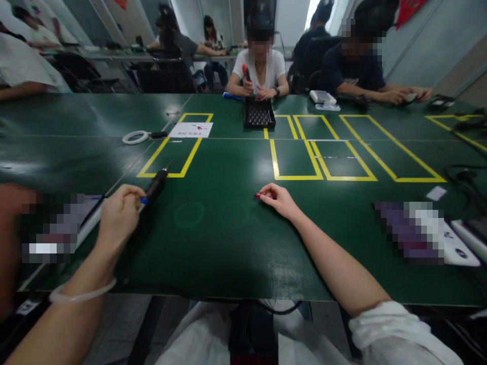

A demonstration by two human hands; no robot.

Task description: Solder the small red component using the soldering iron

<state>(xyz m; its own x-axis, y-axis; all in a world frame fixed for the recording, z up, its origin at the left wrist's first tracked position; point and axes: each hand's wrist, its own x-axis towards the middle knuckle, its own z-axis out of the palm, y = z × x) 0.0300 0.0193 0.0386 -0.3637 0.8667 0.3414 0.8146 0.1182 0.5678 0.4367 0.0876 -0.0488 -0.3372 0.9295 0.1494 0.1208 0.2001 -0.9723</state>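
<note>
My left hand is closed round a black power screwdriver with a blue part beside my fingers. Its thin metal bit points away from me, toward the yellow-taped area. At the middle of the green table, my right hand pinches a small red piece with a dark end between thumb and fingertips. The piece is too small to make out further. Both hands are low over the tabletop and well apart.
The green table carries yellow tape outlines. Ahead are a white paper, a white cable coil and a black tray of small parts. A person opposite holds a red-tipped tool. Blurred-out items lie at both sides.
</note>
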